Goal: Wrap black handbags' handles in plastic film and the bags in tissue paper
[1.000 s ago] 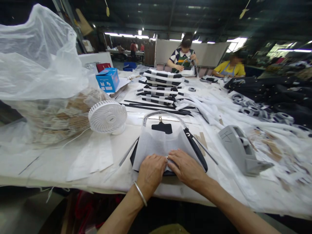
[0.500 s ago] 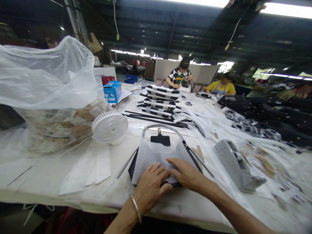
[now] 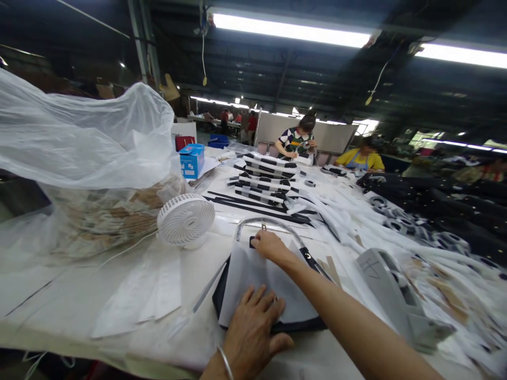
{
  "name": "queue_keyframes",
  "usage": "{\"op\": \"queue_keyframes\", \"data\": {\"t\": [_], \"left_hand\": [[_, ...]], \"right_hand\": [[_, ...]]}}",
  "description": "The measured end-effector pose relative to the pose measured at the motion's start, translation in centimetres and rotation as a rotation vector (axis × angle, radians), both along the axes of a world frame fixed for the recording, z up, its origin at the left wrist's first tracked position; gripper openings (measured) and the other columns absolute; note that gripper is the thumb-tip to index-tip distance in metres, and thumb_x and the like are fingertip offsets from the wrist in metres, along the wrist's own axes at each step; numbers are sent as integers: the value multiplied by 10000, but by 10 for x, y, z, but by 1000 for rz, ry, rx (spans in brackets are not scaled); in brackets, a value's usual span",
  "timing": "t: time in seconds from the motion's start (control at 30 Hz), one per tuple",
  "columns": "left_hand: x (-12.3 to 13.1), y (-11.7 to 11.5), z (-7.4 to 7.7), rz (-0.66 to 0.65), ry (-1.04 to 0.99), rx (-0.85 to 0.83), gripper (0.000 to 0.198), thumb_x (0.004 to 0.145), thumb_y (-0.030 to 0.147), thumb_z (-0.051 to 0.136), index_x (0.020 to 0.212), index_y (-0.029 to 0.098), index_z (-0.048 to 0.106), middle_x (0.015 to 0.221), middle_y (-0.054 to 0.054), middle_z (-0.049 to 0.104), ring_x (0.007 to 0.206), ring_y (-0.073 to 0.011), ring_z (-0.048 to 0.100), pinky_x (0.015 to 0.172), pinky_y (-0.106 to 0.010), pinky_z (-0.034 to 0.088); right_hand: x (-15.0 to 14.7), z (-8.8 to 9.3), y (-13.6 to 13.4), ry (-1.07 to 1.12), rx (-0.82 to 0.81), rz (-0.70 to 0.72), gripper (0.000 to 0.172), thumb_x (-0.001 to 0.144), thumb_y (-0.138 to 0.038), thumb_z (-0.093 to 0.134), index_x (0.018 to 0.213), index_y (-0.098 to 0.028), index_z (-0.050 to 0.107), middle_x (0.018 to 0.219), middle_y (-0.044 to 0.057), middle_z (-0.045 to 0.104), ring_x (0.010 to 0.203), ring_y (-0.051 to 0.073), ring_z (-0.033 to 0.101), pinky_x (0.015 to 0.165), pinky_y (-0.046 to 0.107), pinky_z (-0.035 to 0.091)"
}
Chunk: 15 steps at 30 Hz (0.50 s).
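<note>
A black handbag (image 3: 221, 289) lies on the table in front of me, with a thin white sheet (image 3: 237, 274) spread over its body. Its handle (image 3: 283, 221), wrapped in clear film, arches away from me. My left hand (image 3: 257, 322) rests on the lower part of the sheet, fingers stretched out. Farther up, the fingers of my right hand (image 3: 270, 245) are closed on the bag's small black flap (image 3: 252, 241), which is mostly hidden behind them. A gold-coloured clasp (image 3: 263, 227) shows just beyond that hand.
On the left are a white fan (image 3: 186, 219) and a big clear plastic bag (image 3: 119, 206) of brown and white pieces. A grey tape dispenser (image 3: 392, 290) stands at the right. Wrapped black-and-white strips (image 3: 263, 182) are stacked farther back. Two people work across the table.
My right hand has moved up from the middle of the sheet to the black flap and closed on it. My left hand still lies on the sheet. The camera view has tilted up slightly.
</note>
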<state>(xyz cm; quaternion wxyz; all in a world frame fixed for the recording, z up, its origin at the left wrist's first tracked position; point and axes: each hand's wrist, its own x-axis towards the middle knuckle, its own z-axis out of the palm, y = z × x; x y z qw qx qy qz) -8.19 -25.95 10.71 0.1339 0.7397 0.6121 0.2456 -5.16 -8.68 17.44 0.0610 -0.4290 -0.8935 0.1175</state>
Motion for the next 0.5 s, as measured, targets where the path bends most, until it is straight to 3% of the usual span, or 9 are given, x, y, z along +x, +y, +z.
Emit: {"op": "queue_keyframes", "data": {"t": [0.1,0.2,0.27,0.33,0.5], "left_hand": [[-2,-1,11,-35,-65,-2,577,882,634,486,1352,299,494,1381,-46,565,1328,-304,449,1140,-542,287],[-9,-2,24,-16,-170,-43,417,998,496,311,1239,247,541,1237,-46,646,1178,-221,569,1094,-444,363],[-15,-1,32,34,-236,-116,393,1025,410,223,1090,217,559,1017,-28,690,972,-177,635,935,-337,473],[-21,2,36,69,-231,-176,327,1022,336,239,1005,215,542,884,-8,675,829,-161,637,761,-271,499],[-15,20,38,-55,205,-198,186,849,86,457,939,177,592,893,-69,706,809,-211,669,709,-302,512]], "right_hand": [[11,-40,-11,113,74,-5,195,909,-243,472,929,-174,654,981,104,680,943,228,617,816,312,430],[25,-63,-15,235,140,-13,195,924,-227,451,948,-190,641,995,86,652,987,218,575,893,314,408],[29,-69,-12,318,181,-39,206,936,-233,434,1011,-194,623,1032,79,634,1001,209,558,899,305,407],[30,-70,-8,380,220,-86,212,951,-245,417,1011,-181,609,1026,86,620,994,215,543,890,314,402],[29,-74,-13,377,287,-105,243,950,-310,469,767,-196,582,821,54,597,842,217,524,816,332,367]]}}
